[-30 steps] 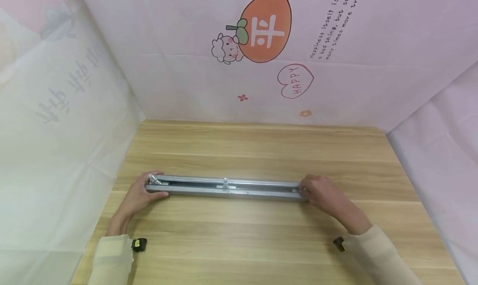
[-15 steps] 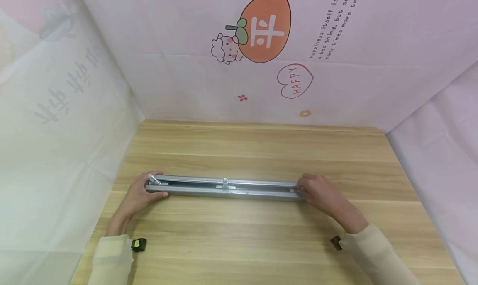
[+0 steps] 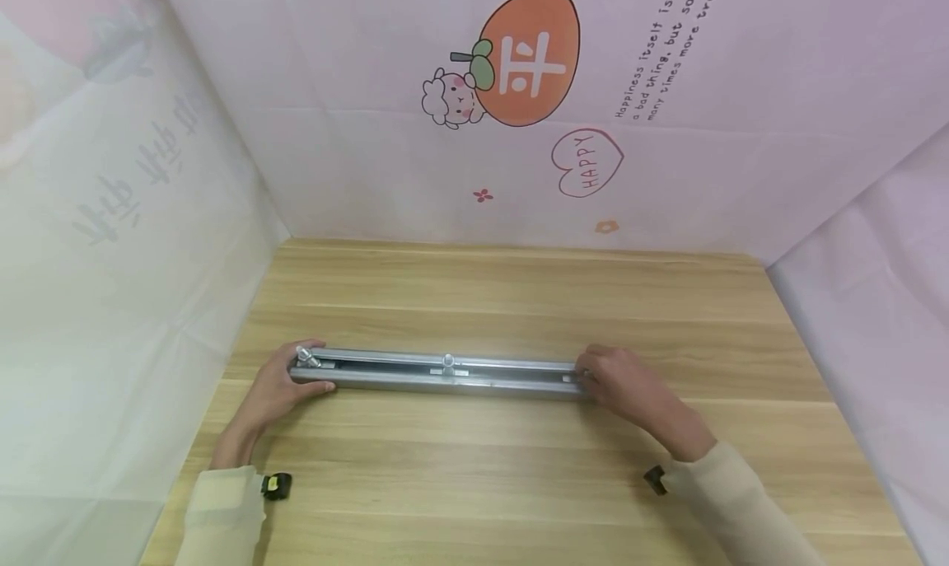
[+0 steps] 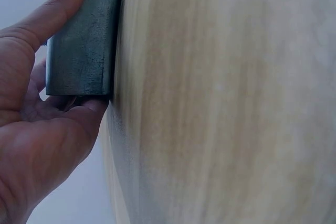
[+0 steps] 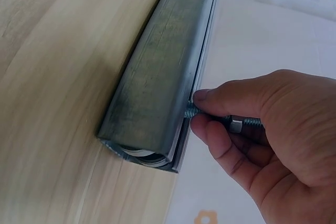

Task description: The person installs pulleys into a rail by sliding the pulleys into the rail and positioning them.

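Observation:
A long grey steel channel (image 3: 393, 379) lies across the table with its slot facing up. My left hand (image 3: 274, 389) grips its left end, thumb (image 4: 58, 11) along the near wall and fingers round the end and far side. At the right end, my right hand (image 3: 626, 389) pinches a threaded bolt (image 5: 192, 109) between thumb and fingers. This bolt stands out of the slot and carries a nut (image 5: 236, 126). A second bolt (image 3: 448, 360) stands upright mid-channel, and another bolt (image 3: 306, 357) leans beside my left hand. Coils of a spring (image 5: 142, 154) show inside the channel's open end.
The wood-grain table (image 3: 445, 467) spreads around the channel. White printed cloth (image 3: 371, 170) hangs along the back and both sides. A small black device (image 3: 278, 486) is strapped at each wrist.
My right hand has slid a little to the left along the channel, together with the bolt it pinches. The left hand, the channel and the other bolts stay where they were.

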`<state>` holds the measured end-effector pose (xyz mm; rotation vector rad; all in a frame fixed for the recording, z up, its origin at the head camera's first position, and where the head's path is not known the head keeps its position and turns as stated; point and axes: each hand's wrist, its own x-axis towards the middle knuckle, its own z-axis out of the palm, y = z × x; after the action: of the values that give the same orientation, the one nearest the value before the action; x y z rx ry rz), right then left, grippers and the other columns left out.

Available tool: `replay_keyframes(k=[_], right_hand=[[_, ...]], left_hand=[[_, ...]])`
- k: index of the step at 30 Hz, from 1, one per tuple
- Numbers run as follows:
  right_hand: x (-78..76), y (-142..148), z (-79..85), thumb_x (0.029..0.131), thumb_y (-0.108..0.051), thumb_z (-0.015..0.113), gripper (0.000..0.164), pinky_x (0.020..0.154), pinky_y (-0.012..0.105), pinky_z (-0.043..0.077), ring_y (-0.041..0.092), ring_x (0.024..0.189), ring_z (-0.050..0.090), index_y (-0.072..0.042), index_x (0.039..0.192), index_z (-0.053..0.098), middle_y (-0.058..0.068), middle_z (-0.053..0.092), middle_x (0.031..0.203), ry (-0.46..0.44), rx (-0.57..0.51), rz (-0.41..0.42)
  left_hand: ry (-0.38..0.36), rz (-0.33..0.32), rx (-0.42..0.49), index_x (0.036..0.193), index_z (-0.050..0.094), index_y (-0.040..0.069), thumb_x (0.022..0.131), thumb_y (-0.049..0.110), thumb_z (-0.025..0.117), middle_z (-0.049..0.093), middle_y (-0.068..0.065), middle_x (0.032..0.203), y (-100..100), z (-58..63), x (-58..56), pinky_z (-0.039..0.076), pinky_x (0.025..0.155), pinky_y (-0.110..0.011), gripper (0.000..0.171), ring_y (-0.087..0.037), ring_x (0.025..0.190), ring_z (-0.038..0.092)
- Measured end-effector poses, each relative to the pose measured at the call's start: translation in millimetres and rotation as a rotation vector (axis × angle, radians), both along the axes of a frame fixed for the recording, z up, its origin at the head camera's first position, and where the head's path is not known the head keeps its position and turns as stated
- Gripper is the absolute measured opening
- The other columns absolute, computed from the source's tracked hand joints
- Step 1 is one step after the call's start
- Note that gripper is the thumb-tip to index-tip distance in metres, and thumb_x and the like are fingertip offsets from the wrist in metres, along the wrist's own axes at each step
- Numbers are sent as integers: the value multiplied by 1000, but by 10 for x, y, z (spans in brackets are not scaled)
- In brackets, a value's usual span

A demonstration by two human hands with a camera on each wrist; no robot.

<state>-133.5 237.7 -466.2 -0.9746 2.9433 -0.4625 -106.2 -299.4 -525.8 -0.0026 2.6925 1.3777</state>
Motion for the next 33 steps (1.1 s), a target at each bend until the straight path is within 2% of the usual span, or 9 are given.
replay_keyframes(k=[33], right_hand=[[-6,-57,-7,83,-6,73,7,63,25,55,7,73,61,-7,89,74,-1,68,85,-12,-10,-19]], left_hand=[[3,13,-29,138,53,11,68,36,85,46,-23,145,27,2,-12,25,110,-63,81,-43,132,40]])
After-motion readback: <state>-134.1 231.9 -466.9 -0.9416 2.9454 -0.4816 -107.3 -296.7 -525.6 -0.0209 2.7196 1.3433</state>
